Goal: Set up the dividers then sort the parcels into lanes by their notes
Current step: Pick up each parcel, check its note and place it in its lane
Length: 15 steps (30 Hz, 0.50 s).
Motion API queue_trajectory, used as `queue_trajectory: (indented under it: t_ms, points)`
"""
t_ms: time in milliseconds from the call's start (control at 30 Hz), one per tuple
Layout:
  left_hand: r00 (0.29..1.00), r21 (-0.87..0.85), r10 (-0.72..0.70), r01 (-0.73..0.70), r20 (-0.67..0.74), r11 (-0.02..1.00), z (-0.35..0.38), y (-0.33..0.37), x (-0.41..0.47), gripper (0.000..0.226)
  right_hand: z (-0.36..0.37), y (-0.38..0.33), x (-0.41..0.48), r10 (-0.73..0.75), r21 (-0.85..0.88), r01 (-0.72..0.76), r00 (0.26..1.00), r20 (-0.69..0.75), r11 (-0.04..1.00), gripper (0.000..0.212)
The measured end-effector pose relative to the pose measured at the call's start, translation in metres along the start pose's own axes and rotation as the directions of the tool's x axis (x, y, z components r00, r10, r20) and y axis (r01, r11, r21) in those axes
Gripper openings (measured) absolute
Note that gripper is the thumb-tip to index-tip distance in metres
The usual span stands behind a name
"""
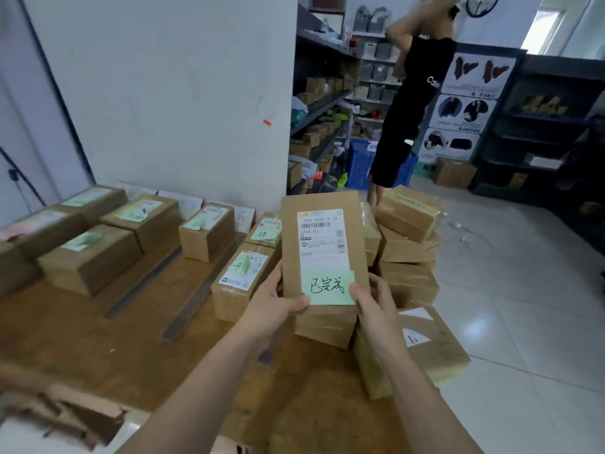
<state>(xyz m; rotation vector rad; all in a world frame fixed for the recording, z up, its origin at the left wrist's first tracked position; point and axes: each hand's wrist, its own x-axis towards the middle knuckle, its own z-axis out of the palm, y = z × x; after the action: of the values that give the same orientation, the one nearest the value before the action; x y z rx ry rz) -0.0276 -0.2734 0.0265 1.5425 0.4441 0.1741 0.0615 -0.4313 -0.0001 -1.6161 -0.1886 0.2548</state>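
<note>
1. Held upright above the wooden tabletop [98, 339], between both hands: a flat brown cardboard parcel [322, 244] with a white shipping label.
2. Left hand [275, 306]: fingers [294, 303] curled round the parcel's lower left edge.
3. Right hand [373, 299]: gripping the lower right edge, thumb on the pale green handwritten note [329, 287].
4. Left of the fingers: two dark metal divider strips [144, 283] flat on the tabletop, with brown note-tagged boxes [91, 257] around them.
5. Just behind the fingers, to the right: a loose pile of brown parcels [406, 217].

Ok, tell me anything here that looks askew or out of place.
The unsorted pile at the right end of the table is stacked crooked, boxes tilted differently. The nearest parcel seems to overhang the edge, and torn cardboard lies lower left.
</note>
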Motion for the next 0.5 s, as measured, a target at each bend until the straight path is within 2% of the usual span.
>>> queue_trajectory:
  t_ms: [233,400,500]
  points:
    - [0.998,0.023,-0.003,0.005,-0.069,1.000,-0.061,-0.003,-0.023,0.068,0.055,-0.009,-0.016,-0.083,-0.122,0.091,0.994,0.068,0.988,0.048]
    - [0.993,-0.010,0.019,-0.020,-0.118,1.000,-0.114,-0.008,-0.034,0.076,0.102,-0.016,-0.023,-0.072,-0.102,0.085,0.989,0.128,0.991,0.032]
    - [0.989,-0.063,0.014,-0.023,-0.149,0.998,-0.151,-0.011,-0.035,0.077,0.140,-0.020,-0.027,-0.065,-0.088,0.078,0.987,0.148,0.993,0.032]
